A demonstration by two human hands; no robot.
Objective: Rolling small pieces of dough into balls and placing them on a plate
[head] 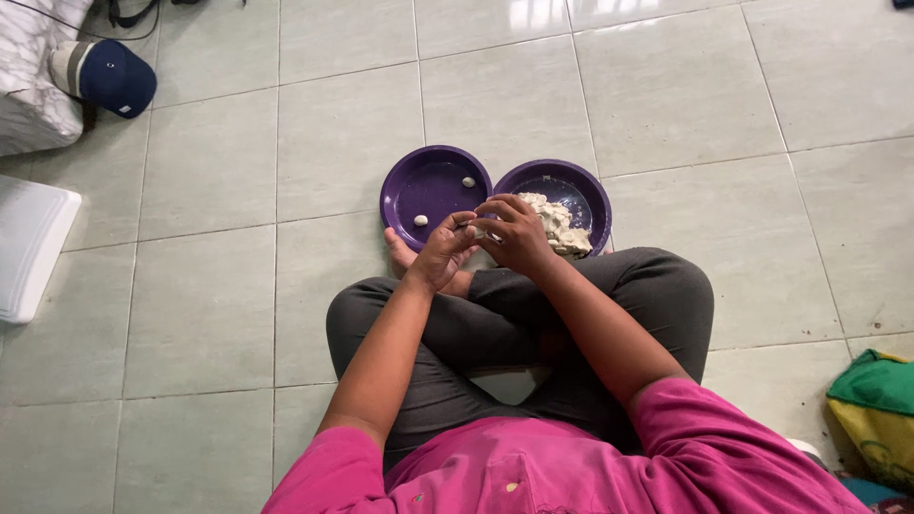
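I sit cross-legged on a tiled floor with two purple plates in front of me. The left purple plate (419, 186) holds two small pale pieces (421, 220). On the right purple plate (586, 190) lies a heap of pale lumps (557, 227). My left hand (443, 252) and my right hand (514, 233) meet above the gap between the plates, fingertips pinched together on a small pale piece (479, 231) that the fingers mostly hide.
A dark blue cap (109, 76) lies at the far left beside a white cloth bundle (33, 86). A white board (29, 243) sits at the left edge. A green and yellow cloth (881, 419) lies at the lower right.
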